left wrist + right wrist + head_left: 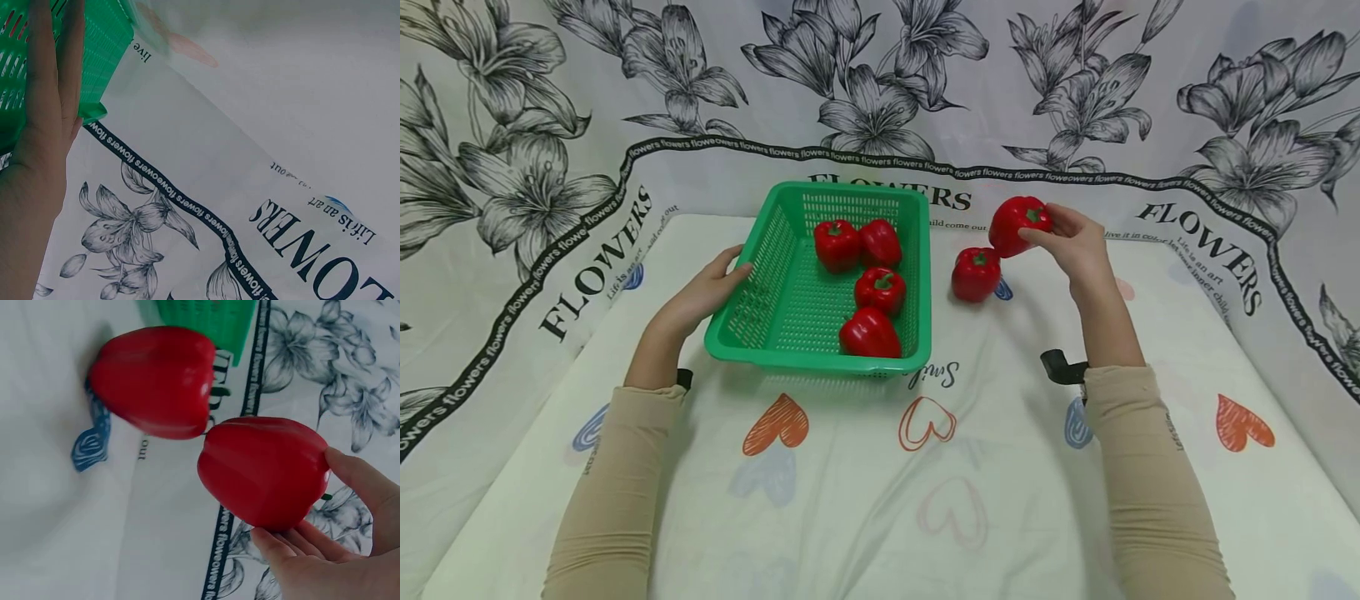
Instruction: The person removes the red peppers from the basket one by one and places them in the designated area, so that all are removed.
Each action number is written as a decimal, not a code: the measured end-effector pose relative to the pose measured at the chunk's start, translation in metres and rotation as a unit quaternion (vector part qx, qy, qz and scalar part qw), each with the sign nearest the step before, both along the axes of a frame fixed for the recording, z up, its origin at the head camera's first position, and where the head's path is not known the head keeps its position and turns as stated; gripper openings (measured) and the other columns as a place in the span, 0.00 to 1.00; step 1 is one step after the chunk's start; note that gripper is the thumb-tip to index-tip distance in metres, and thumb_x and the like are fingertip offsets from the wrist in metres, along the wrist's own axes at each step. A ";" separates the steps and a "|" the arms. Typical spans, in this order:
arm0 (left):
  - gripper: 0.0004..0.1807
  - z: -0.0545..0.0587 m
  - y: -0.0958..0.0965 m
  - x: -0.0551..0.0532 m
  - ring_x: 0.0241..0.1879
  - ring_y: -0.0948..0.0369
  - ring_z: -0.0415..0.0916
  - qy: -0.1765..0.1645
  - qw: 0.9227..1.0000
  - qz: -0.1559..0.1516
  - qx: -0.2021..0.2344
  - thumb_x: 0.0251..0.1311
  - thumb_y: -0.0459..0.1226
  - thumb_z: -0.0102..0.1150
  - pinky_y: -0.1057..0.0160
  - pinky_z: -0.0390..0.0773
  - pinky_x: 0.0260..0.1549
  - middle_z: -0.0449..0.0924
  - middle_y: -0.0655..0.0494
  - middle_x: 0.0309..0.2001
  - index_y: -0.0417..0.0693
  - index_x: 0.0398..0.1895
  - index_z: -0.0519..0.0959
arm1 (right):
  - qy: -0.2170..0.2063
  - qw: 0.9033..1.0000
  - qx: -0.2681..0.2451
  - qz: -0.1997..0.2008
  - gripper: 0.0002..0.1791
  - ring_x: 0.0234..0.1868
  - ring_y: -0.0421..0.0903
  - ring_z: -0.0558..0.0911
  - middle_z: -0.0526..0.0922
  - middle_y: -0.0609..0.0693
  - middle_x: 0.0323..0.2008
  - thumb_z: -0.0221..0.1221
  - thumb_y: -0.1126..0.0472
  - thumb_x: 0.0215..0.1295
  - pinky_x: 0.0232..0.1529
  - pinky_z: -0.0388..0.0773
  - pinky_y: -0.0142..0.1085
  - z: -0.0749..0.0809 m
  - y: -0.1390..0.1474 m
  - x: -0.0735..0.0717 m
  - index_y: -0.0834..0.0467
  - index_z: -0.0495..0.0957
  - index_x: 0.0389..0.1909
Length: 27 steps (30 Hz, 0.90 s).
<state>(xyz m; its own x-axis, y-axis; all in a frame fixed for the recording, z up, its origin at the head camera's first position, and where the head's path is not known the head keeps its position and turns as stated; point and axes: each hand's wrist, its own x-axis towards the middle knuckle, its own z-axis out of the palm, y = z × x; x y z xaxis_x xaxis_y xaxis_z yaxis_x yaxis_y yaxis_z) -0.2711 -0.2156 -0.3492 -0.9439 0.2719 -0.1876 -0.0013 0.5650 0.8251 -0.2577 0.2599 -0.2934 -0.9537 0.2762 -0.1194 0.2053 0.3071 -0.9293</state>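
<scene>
A green plastic basket (805, 364) stands on the cloth-covered table, with several red bell peppers (870, 333) inside. My left hand (700, 292) holds its left side, the thumb at the rim and the straight fingers (42, 69) along the outer wall. To the right of the basket, my right hand (1075, 242) grips a red bell pepper (265, 472) between thumb and fingers, near its stem end. Another red bell pepper (976, 275) sits just left of and below the held one; the two overlap in the head view.
White cloth (850, 500) printed with hearts, lettering and black flowers covers the table and the backdrop. A dark band (1063, 367) is around the right wrist, and another (684, 379) around the left wrist.
</scene>
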 end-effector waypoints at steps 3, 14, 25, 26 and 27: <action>0.36 0.000 0.000 -0.001 0.70 0.37 0.55 -0.001 1.000 -0.001 0.002 0.77 0.51 0.33 0.30 0.51 0.66 0.49 0.32 0.73 0.53 0.79 0.35 | -0.002 1.000 0.007 -0.012 0.42 0.76 0.49 0.60 0.61 0.48 0.74 0.65 0.49 0.63 0.75 0.54 0.49 -0.008 0.007 0.001 0.48 0.57 0.75; 0.36 0.000 0.001 0.000 0.71 0.37 0.54 0.002 1.000 0.000 0.001 0.77 0.51 0.33 0.30 0.51 0.66 0.49 0.32 0.74 0.52 0.79 0.35 | -0.035 0.999 0.018 -0.037 0.43 0.76 0.51 0.58 0.59 0.51 0.75 0.64 0.50 0.64 0.73 0.60 0.46 -0.043 0.023 0.002 0.51 0.55 0.76; 0.36 -0.001 0.000 -0.001 0.70 0.36 0.56 0.000 1.000 0.002 0.002 0.77 0.51 0.33 0.30 0.52 0.65 0.50 0.32 0.73 0.53 0.79 0.35 | -0.071 0.996 0.024 -0.039 0.42 0.78 0.52 0.54 0.57 0.52 0.76 0.62 0.52 0.65 0.74 0.57 0.48 -0.063 0.029 0.003 0.54 0.54 0.76; 0.36 -0.001 0.000 -0.001 0.70 0.36 0.55 -0.001 1.000 0.002 0.000 0.77 0.51 0.33 0.30 0.53 0.65 0.50 0.32 0.73 0.53 0.79 0.35 | -0.071 0.996 0.024 -0.038 0.42 0.78 0.52 0.54 0.57 0.52 0.76 0.62 0.52 0.65 0.74 0.57 0.49 -0.064 0.029 0.003 0.54 0.54 0.76; 0.36 -0.001 0.000 -0.001 0.70 0.36 0.56 -0.002 1.000 0.003 -0.001 0.77 0.51 0.33 0.30 0.53 0.65 0.50 0.32 0.73 0.53 0.79 0.35 | -0.072 0.997 0.023 -0.036 0.42 0.78 0.52 0.54 0.56 0.52 0.76 0.62 0.52 0.66 0.74 0.57 0.49 -0.064 0.029 0.003 0.54 0.54 0.76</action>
<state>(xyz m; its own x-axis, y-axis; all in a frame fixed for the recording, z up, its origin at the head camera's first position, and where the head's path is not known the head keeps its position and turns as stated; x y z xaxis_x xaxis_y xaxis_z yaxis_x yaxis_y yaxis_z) -0.2724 -0.2154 -0.3502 -0.9448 0.2663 -0.1909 -0.0070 0.5659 0.8244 -0.2546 0.2894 -0.3572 -0.9049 0.3522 -0.2388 0.3583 0.3276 -0.8743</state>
